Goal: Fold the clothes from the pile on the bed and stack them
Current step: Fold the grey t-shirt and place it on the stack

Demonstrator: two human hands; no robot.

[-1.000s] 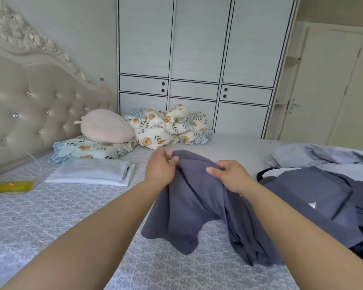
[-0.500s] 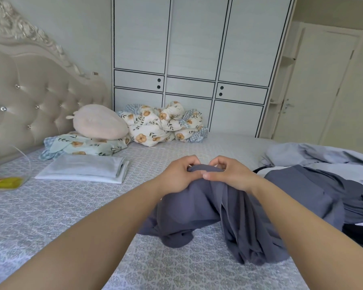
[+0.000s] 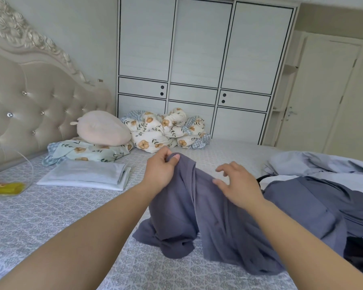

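White wardrobe doors [image 3: 197,59] and a tufted headboard [image 3: 29,105] backed the patterned grey bedsheet [image 3: 50,216], where a pile of clothes [image 3: 323,185] lay at the right and folded white garments [image 3: 86,174] at the left. Between them a grey-blue garment [image 3: 208,216] hung lifted off the sheet, its top edge pinched by the left hand [image 3: 161,170], while the right hand [image 3: 237,185] hovered beside it with fingers spread, grasping nothing.

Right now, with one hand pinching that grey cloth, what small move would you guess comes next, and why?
Probably the right hand closes on the dark grey fabric garment beside the left hand's grip. Its fingers are spread just above the cloth and hold nothing, while the left hand alone pinches the raised edge and the rest droops bunched on the patterned grey bedspread.
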